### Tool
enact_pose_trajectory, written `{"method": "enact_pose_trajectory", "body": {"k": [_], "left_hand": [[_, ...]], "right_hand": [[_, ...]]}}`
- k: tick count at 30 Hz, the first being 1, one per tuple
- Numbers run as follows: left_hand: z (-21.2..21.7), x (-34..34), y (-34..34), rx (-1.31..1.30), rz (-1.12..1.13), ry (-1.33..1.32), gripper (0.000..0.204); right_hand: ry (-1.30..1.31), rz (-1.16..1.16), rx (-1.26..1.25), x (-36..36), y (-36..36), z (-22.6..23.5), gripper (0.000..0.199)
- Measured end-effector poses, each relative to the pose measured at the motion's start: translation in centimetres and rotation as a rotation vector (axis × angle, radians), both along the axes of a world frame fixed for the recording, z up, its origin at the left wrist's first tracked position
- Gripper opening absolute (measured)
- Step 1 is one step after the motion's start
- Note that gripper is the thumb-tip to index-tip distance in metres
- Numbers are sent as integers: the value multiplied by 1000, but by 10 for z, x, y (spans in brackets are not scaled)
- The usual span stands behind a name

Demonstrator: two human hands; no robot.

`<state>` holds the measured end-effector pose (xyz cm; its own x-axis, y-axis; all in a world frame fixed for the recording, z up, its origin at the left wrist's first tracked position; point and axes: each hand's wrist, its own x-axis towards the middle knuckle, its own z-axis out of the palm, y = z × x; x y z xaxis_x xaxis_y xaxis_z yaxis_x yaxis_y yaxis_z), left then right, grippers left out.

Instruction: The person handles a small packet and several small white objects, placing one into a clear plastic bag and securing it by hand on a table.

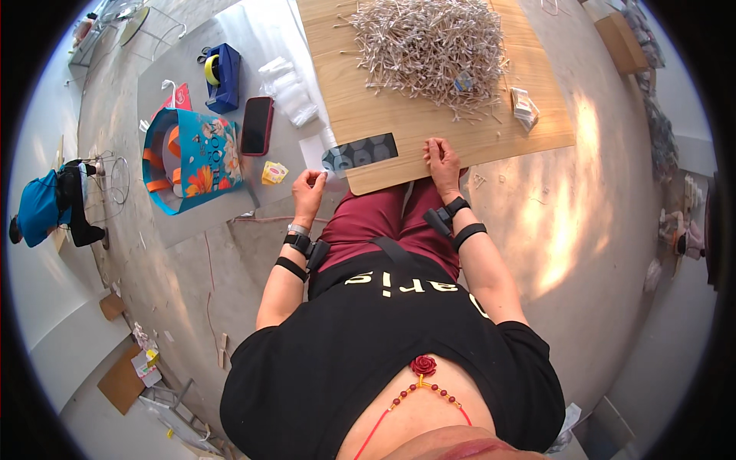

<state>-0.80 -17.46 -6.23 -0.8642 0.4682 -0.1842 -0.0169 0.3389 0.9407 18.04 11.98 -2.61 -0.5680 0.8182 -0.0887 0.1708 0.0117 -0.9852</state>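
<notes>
My left hand (308,196) is closed, thumb and fingers pressed together, beside a whitish plastic edge; what it pinches is too small to tell. At the near edge of the wooden board (337,92), my right hand (444,167) has its fingers curled together in a pinch, with nothing I can name between them. A flat dark piece with a hexagon pattern (372,149) lies between the hands, partly on the board. Beyond them a large heap of cotton swabs (425,46) covers the board's far part. A small pack of swabs (524,110) stands at the board's right.
To the left on a grey surface lie yellow cards (274,172), a dark phone (257,126), a stack of clear plastic bags (289,92) and a blue tape dispenser (224,80). A flowered turquoise bag (201,157) stands nearby. Another person (47,203) is at the far left.
</notes>
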Motion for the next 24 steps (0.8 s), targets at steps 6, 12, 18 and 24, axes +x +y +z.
{"method": "enact_pose_trajectory", "body": {"k": [6,12,18,24], "left_hand": [[-1,-6,-8,0,33,-19,17],[-10,-12,-18,21,65,-29,16],[-13,-17,-29,-52,111,65,15],[-7,-20,-43,-185,325,191,16]], "right_hand": [[-22,0,-17,0,4,-4,19],[-10,-7,-12,-2,3,-4,18],[-106,2,-10,-2,4,-1,21],[-75,12,20,0,5,-3,21]]}}
